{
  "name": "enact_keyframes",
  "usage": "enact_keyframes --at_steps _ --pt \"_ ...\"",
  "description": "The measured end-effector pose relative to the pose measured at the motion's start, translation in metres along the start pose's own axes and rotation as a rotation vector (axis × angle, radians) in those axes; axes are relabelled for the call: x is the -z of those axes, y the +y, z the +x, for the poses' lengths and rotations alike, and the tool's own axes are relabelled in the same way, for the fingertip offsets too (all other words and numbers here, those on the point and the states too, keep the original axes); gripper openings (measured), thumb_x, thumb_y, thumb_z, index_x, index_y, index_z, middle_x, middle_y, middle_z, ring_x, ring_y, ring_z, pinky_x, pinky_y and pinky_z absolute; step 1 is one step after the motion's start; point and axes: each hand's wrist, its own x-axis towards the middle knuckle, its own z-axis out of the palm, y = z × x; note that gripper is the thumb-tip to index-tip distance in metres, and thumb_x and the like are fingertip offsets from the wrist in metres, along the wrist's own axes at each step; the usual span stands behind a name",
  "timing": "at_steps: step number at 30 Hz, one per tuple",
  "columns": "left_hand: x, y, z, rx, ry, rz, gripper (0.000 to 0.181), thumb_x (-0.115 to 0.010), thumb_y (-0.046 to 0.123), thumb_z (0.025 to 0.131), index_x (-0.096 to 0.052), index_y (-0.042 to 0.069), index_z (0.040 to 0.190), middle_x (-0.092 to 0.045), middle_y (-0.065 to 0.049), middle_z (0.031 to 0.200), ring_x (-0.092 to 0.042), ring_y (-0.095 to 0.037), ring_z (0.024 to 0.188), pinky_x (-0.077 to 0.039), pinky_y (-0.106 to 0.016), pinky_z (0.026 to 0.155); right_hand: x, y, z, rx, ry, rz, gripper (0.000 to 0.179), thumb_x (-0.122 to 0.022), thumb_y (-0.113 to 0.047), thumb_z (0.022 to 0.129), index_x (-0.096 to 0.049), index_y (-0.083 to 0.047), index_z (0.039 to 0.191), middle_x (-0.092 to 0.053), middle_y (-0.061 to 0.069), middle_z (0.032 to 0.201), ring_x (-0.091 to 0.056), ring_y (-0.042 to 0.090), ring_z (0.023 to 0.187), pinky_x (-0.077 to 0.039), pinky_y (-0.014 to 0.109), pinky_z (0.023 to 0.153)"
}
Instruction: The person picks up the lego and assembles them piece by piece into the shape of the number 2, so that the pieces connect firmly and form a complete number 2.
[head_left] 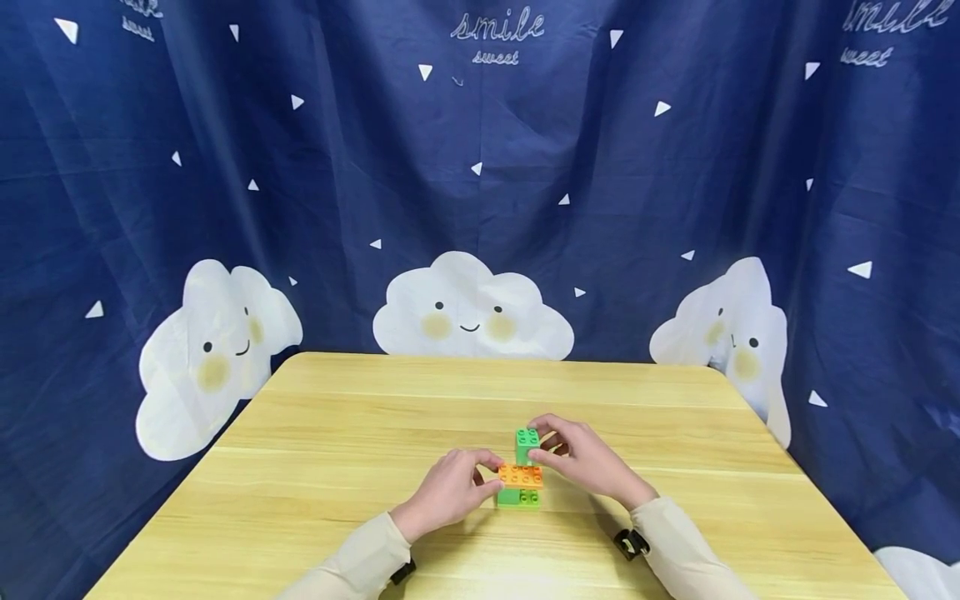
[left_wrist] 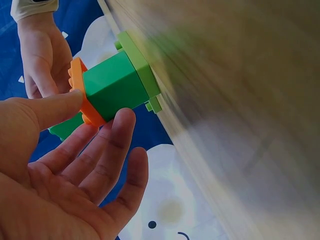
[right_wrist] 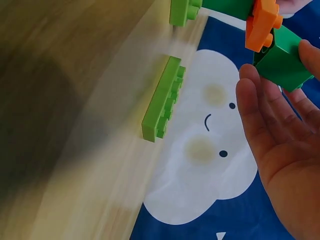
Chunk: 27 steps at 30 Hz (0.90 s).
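My right hand [head_left: 585, 457] pinches a green building block [head_left: 527, 447] with several studs on top, seen from below in the right wrist view as a green block [right_wrist: 285, 62]. It is at the far side of an orange studded plate [head_left: 517, 477]. My left hand [head_left: 453, 490] pinches that orange plate between thumb and fingers. Under the plate sits a second green block [left_wrist: 115, 80], mounted on a lime-green studded brick [left_wrist: 137, 65] at the table. The joint between the held block and the plate is partly hidden by fingers.
A separate long lime-green brick [right_wrist: 162, 100] lies on the wooden table [head_left: 360, 408] near the stack, studs showing. Behind the table hangs a dark blue curtain [head_left: 337, 167] with white clouds. Black straps [head_left: 632, 543] sit at both wrists.
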Motion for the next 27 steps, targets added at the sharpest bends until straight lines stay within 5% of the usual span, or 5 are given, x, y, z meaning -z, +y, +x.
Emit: enact_keyframes --at_steps 27 --pt "-0.002 -0.001 0.001 0.015 0.005 0.012 0.026 -0.076 0.026 0.093 -0.076 0.013 0.115 -0.075 0.004 0.1 -0.057 0.002 0.068 -0.047 -0.021 0.058 0.021 -0.007 -0.015 0.008 -0.031 -0.049 0.035 -0.072 -0.038 0.096 -0.063 -0.017 0.123 -0.071 -0.004 0.11 -0.071 0.01 0.094 -0.059 0.026 0.08"
